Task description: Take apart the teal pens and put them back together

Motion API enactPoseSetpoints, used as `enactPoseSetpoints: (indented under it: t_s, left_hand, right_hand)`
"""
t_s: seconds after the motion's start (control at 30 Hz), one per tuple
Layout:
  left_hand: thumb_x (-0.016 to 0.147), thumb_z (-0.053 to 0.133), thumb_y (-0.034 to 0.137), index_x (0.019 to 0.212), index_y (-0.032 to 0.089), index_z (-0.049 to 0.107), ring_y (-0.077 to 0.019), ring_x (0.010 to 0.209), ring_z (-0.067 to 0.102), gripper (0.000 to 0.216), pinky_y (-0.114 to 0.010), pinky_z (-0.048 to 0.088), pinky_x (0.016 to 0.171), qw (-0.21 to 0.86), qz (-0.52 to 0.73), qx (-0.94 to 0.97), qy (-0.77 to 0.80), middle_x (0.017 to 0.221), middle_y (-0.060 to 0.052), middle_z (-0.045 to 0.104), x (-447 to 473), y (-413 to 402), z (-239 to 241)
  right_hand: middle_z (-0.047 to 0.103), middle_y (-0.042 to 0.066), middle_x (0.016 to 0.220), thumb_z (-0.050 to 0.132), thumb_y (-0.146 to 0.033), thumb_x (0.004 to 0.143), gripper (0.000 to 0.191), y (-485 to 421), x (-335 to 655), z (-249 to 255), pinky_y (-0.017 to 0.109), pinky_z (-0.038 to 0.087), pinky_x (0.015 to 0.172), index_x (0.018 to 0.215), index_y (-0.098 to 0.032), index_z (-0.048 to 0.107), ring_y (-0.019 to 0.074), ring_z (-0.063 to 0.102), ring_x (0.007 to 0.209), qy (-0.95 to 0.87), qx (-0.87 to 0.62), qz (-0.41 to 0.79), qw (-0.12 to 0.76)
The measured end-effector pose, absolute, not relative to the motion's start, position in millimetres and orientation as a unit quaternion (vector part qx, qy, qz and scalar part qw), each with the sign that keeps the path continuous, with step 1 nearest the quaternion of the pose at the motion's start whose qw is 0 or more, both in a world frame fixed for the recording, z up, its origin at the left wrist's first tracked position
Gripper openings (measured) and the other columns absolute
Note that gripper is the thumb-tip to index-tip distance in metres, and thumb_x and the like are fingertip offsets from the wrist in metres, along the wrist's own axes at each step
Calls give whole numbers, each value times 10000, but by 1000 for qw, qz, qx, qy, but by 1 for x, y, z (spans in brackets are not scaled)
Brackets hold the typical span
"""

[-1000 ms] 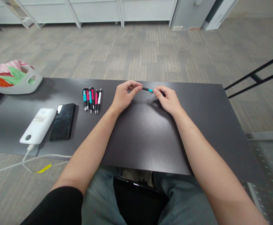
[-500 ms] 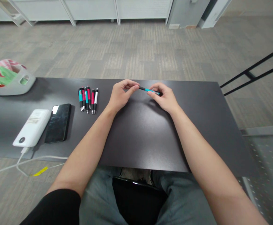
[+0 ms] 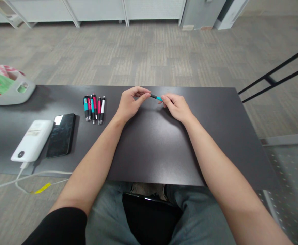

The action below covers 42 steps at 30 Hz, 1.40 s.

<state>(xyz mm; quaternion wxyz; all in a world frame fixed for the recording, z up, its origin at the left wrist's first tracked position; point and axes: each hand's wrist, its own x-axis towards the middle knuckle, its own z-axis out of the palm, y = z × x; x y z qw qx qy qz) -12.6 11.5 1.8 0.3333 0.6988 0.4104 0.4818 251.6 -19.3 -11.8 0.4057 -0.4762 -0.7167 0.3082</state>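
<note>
Both hands hold one teal and black pen just above the far middle of the dark table. My left hand pinches its black end between thumb and fingers. My right hand grips the teal end, and most of the barrel is hidden in its fingers. A row of several pens in teal, pink and white lies side by side on the table, to the left of my left hand.
A black phone and a white power bank with a white cable lie at the table's left. A grey container with colourful cloth sits at the far left corner. A black rail stands on the right.
My right hand slid along the pen toward my left hand, so less of the teal barrel shows between the hands. The view shifted slightly.
</note>
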Motion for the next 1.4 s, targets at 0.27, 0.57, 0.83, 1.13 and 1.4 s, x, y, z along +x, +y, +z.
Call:
enactPoseSetpoints:
  t_s: [0.27,0.57,0.83,1.13,1.4]
  left_hand:
    - [1042,1000,559,1034,262,931,-276,1003,867,306,-423,711,1001,332,476,706,406,1064,-91,945,-13,12,-1]
    - [1009,985,765,1145,279,915,-289,1005,888,510,-434,701,1011,355,474,706,387,1035,-92,937,-14,12,-3]
    - [1038,672,1112,849,288,794,-276,792,811,854,-401,589,741,312,441,732,414,789,-65,866,-10,7,-4]
    - [1109,717,967,856,301,824,-293,835,790,720,-428,606,847,296,425,756,400,852,-65,879,-12,10,-5]
    - [1101,883,659,855,317,844,-291,812,748,423,-473,587,949,253,407,777,407,869,-36,878,-13,8,5]
  right_hand:
    - [736,27,835,721,-964,1121,680,-19,252,-14,434,585,896,967,-306,798,267,663,830,-717,-475,309,406]
    - [784,30,959,927,-685,1061,395,-21,251,-16,447,585,914,1042,-314,795,279,681,903,-715,-472,282,431]
    - [811,57,1007,966,-529,1020,252,-22,251,-14,489,615,950,1017,-322,823,300,682,923,-713,-484,255,438]
    - [819,69,983,986,-635,1030,367,-22,251,-12,492,621,933,965,-317,815,318,713,942,-709,-489,259,437]
    - [753,37,854,880,-780,1097,504,-22,253,-9,442,567,867,931,-311,802,292,709,894,-717,-496,270,408]
